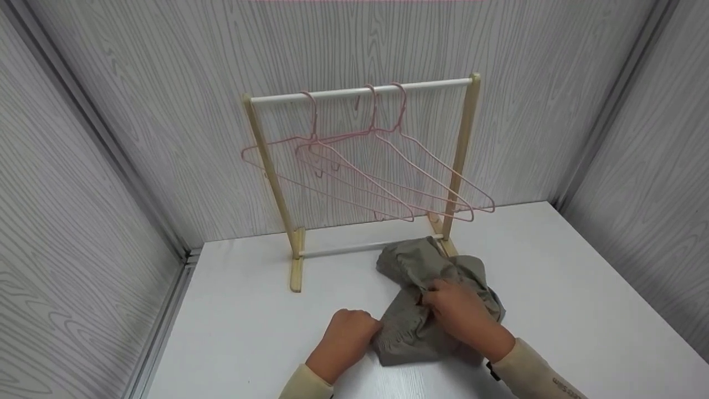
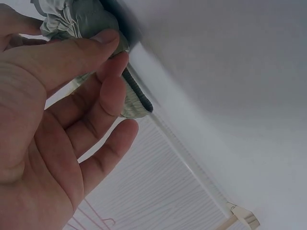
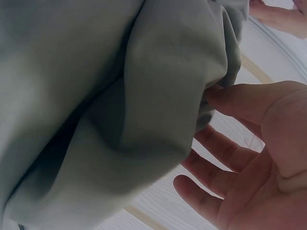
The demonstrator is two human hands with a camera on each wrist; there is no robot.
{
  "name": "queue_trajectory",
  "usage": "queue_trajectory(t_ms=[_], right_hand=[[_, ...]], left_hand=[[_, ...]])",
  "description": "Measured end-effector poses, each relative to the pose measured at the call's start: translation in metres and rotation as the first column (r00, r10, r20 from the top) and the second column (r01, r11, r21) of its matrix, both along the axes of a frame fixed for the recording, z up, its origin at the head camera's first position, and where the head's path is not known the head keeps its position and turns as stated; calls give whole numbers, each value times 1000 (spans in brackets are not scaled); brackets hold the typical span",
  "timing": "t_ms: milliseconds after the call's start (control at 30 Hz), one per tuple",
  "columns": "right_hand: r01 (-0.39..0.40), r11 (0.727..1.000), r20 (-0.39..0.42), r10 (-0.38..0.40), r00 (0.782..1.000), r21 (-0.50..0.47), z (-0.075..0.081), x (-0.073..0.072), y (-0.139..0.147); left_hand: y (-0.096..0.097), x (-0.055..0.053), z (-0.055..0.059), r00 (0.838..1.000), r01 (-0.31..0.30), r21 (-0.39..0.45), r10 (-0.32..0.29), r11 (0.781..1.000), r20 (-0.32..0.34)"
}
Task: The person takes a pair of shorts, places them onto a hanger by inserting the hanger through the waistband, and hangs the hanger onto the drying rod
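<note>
My left hand pinches a crumpled grey-green garment by its gathered edge; my right hand, nearer its middle, pinches a fold. Garment on the table, just right of the left hand, beneath the right; long axis seems to run away from me. Clothes rack beyond both hands, pink hangers on it. Right sleeve lettered; too blurred to read.

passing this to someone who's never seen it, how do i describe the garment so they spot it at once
On the white table stands a rack with wooden posts and pink hangers. In front of the rack's right-hand end is a bunched garment, pinched by the left hand and the right hand. Unlike the thin, smooth hangers, it is bulky, wrinkled and grey-green.
</note>
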State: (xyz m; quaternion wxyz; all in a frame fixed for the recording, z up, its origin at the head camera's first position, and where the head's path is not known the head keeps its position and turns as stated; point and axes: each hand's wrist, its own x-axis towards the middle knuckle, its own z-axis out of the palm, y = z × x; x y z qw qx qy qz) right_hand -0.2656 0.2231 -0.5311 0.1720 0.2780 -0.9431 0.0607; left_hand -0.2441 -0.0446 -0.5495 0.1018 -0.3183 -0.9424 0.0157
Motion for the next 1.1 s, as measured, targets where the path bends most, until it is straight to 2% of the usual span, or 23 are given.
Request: queue_trajectory(t_ms=[233,500,633,867,967,1100], right_hand=[[-20,1000,-42,20,999,2,-3,0,-1],[-57,998,-59,54,997,-38,0,2,0],[-53,997,-52,50,997,-56,4,5,-1],[-73,990,-55,66,996,-121,17,17,-10],[-92,981,-52,85,995,-168,26,26,-18],[-128,972,-57,119,991,-196,37,38,-29]], left_hand=[[-3,5,3,999,-7,13,8,1000,-31],[-6,8,18,999,19,70,-15,997,-48],[-6,10,27,997,28,60,-24,998,-67],[-5,12,44,993,46,58,-39,997,-109],[-5,14,52,988,62,77,-50,995,-145],[-4,16,62,972,93,95,-70,991,-224]])
